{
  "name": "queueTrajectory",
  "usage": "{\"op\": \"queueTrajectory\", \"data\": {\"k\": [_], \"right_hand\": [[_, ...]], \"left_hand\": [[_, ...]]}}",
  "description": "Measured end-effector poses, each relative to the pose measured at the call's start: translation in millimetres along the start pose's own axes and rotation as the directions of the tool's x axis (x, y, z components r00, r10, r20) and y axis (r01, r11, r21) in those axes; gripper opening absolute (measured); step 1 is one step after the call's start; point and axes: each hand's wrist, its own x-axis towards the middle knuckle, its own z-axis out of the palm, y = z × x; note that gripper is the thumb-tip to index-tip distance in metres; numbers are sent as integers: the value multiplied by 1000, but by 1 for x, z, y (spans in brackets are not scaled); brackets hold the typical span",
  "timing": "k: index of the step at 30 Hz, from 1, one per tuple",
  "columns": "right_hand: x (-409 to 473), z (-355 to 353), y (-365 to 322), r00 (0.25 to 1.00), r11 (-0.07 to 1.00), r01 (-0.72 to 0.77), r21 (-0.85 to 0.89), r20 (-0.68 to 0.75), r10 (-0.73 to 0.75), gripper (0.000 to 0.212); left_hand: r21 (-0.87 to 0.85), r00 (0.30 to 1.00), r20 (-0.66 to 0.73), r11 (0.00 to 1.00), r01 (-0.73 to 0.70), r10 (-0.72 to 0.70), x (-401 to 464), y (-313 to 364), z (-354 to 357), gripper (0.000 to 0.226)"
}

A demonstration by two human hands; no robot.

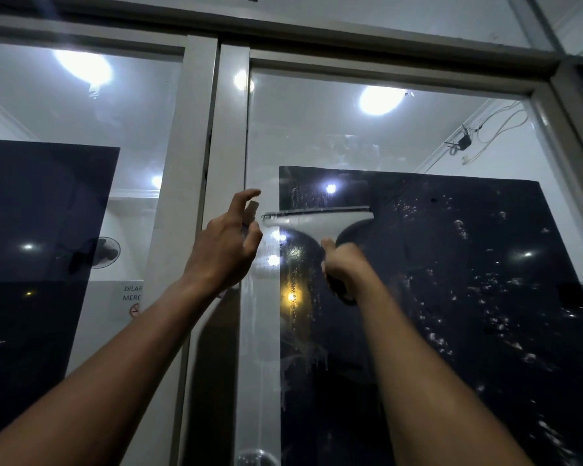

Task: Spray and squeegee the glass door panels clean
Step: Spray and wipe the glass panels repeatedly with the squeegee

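Two white-framed glass door panels fill the view: the left panel (81, 122) and the right panel (317, 136). My right hand (345, 267) grips the dark handle of a grey squeegee (317, 222). Its blade lies level against the right panel near that panel's left edge. My left hand (223, 250) is raised beside the centre frame, fingers curled round a clear spray bottle whose grey nozzle (251, 207) shows under the lifted index finger. Foam spots and drip streaks (485, 287) cover the right panel to the right of and below the squeegee.
Dark sheets hang behind both panes, one on the left (31, 247) and one on the right (468, 230). The white centre frame (189, 163) runs between the panels. Ceiling lights (379, 100) glare in the glass. A printed notice (132, 297) shows behind the left pane.
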Motion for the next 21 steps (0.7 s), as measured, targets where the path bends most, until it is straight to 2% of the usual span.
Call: {"op": "queueTrajectory", "data": {"k": [2,5,10,13,15,21], "right_hand": [[-29,9,36,999,999,-34,-26,22,35,58],[-64,12,53,996,998,-49,-37,71,52,57],[-16,9,11,999,999,-32,40,33,31,60],[12,-1,-21,999,998,27,51,35,-29,43],[18,-1,-24,999,999,3,35,31,-4,41],[-50,30,63,997,998,-57,-10,56,57,59]], "left_hand": [[-10,1000,3,1000,-1,1,0,0,0,50],[-65,998,45,997,43,-40,6,0,-2,40],[-87,998,56,996,34,-29,10,-2,-9,38],[-88,997,53,995,53,-49,8,-7,-12,37],[-77,998,46,995,55,-52,4,-10,-14,37],[-49,997,42,997,63,-61,-12,-16,-12,38]]}}
